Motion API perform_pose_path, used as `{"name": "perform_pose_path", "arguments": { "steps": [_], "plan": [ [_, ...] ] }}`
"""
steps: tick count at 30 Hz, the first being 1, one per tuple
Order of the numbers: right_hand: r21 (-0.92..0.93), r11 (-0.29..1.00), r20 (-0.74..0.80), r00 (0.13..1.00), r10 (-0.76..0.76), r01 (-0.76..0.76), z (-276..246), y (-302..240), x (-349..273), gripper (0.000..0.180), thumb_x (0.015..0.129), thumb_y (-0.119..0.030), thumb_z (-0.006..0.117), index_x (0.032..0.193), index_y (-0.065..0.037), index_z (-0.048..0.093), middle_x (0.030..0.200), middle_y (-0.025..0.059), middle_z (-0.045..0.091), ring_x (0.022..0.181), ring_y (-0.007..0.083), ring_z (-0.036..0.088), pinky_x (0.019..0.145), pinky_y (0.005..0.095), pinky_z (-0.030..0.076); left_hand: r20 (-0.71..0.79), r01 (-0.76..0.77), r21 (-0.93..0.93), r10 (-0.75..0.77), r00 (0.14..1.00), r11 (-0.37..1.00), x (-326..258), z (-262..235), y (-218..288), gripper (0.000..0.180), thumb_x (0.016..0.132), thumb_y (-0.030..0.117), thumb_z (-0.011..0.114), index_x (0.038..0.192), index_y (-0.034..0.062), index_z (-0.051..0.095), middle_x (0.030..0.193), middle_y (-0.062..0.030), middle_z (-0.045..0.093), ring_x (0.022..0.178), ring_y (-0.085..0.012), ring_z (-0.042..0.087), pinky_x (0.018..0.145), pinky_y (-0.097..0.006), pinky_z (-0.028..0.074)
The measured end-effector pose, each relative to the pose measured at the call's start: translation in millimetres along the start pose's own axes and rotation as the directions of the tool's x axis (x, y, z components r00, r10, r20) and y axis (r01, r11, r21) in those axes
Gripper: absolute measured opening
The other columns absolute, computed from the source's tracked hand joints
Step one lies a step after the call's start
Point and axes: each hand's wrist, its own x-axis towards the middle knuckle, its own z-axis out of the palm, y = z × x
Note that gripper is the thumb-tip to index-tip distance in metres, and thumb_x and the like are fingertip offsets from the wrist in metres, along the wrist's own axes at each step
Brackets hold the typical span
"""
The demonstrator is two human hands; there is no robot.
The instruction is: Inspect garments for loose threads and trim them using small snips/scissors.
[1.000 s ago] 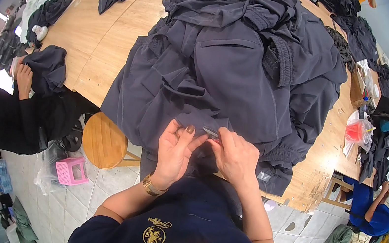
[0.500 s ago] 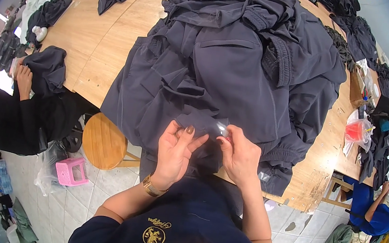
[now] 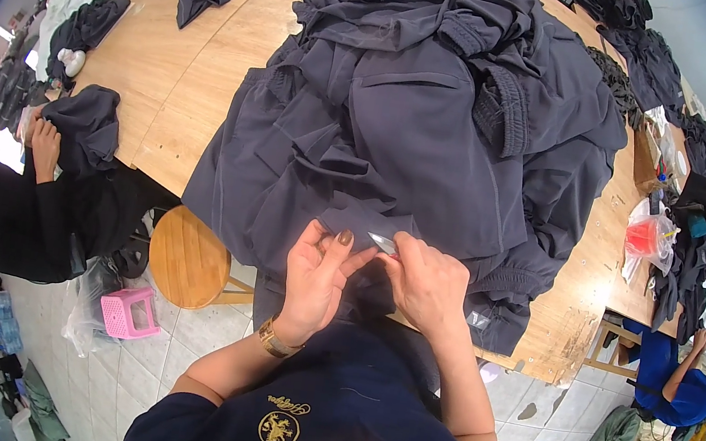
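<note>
- Your left hand (image 3: 316, 278) has its thumb and forefinger drawn together on the near edge of the dark grey smooth cloth garment (image 3: 441, 170); the exact pinch is partly hidden, and your other fingers are loosely bent, one reaching toward your right hand
- Your right hand (image 3: 430, 284) is closed around a small silver pointed metal blade (image 3: 382, 243), its tip showing past your thumb and forefinger and aimed left, at the cloth edge; the rest of the tool is covered by your fingers
- The garment lies in front of you on top of the heaped dark grey clothing, at the near edge of the pale brown wooden table (image 3: 215, 48), its slit pocket facing up
- To your right, a clear thin plastic bag (image 3: 650, 240) has something bright red in it, near an upright brown cardboard box (image 3: 647, 163) whose contents you cannot make out
- Your navy blue cloth shirt (image 3: 333, 430) carries a gold crest with gold script beside it
- A small whitish printed mark (image 3: 480, 321) sits on dark cloth at the heap's lower right, too small to read
</note>
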Motion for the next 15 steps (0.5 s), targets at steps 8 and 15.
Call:
{"name": "perform_pose_path", "arguments": {
  "steps": [8,15],
  "plan": [
    [-0.003,1.0,-0.021,1.0,0.014,-0.014,-3.2,0.3,-1.3,0.025,0.08,-0.028,0.065,0.091,-0.007,0.055,0.061,0.002,0.049,0.052,0.0161,0.055,0.046,0.0285,0.04,-0.008,0.051,-0.067,-0.051,0.999,0.996,0.2,3.8,7.6,0.02,0.094,0.007,0.043,0.112,-0.0001,0.048,0.107,-0.0131,0.06,0.099,-0.0198,0.061,0.091,-0.035,0.05],
    [-0.041,0.999,-0.013,1.0,0.003,-0.003,-0.9,-1.8,-2.5,0.026,0.079,-0.028,0.066,0.091,-0.007,0.055,0.062,0.0014,0.048,0.052,0.0151,0.054,0.046,0.0278,0.039,-0.012,0.059,-0.066,-0.06,0.998,0.996,0.3,5.3,6.8,0.02,0.093,0.006,0.042,0.111,-0.0001,0.048,0.107,-0.0137,0.06,0.1,-0.0208,0.061,0.091,-0.035,0.05]
  ]
}}
